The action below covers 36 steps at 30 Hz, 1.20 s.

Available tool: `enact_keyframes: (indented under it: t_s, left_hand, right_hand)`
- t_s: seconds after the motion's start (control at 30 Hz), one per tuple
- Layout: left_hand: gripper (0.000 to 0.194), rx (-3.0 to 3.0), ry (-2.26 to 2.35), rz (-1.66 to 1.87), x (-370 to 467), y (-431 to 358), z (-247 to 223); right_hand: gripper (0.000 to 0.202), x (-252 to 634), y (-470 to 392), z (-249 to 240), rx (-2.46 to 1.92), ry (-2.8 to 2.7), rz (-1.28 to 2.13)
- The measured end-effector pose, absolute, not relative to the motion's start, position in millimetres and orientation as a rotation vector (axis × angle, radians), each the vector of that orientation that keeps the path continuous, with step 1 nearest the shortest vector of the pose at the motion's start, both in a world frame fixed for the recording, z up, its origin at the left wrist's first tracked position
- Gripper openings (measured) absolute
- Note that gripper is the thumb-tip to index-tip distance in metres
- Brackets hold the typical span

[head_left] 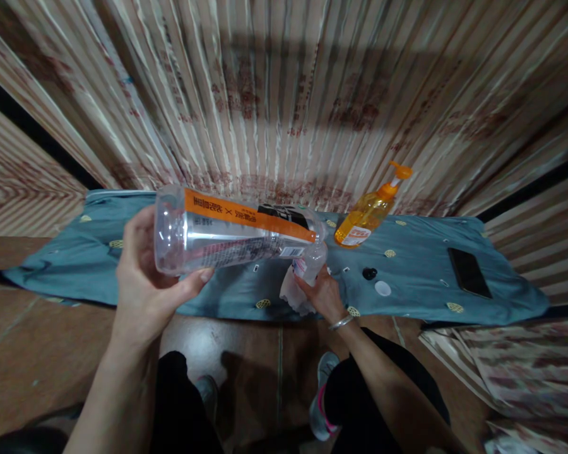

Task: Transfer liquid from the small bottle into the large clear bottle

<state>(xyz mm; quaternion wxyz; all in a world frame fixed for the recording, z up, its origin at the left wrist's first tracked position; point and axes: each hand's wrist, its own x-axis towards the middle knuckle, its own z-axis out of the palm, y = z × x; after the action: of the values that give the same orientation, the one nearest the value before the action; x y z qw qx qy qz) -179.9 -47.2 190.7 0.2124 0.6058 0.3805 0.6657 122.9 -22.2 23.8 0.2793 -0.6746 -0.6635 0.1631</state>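
Note:
My left hand (144, 271) is wrapped round the base of a large clear plastic bottle (227, 230) with an orange, black and silver label. That bottle is tipped almost level, its narrow end pointing right and slightly down. At that end my right hand (325, 295) grips a smaller clear bottle (312, 258). The mouths of the two bottles are close together; whether they touch I cannot tell. A crumpled white tissue or cloth (294, 295) shows beside my right fingers, over the teal cloth; whether I hold it is unclear.
A teal cloth (416, 271) covers the narrow surface before me. On it are an orange pump bottle (366, 217), a small black cap-like piece (370, 273), a white round cap-like piece (383, 289) and a dark phone (469, 272). Patterned curtains (284, 94) hang behind.

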Motion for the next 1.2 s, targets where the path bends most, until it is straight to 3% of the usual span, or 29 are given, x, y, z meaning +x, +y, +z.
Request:
enact_keyframes:
  t_s: [1.2]
  left_hand:
    - [0.099, 1.757, 1.107, 1.796, -181.1, -48.7, 192.6]
  right_hand:
    - [0.063, 120.1, -23.7, 32.1, -1.847, -1.762, 0.429]
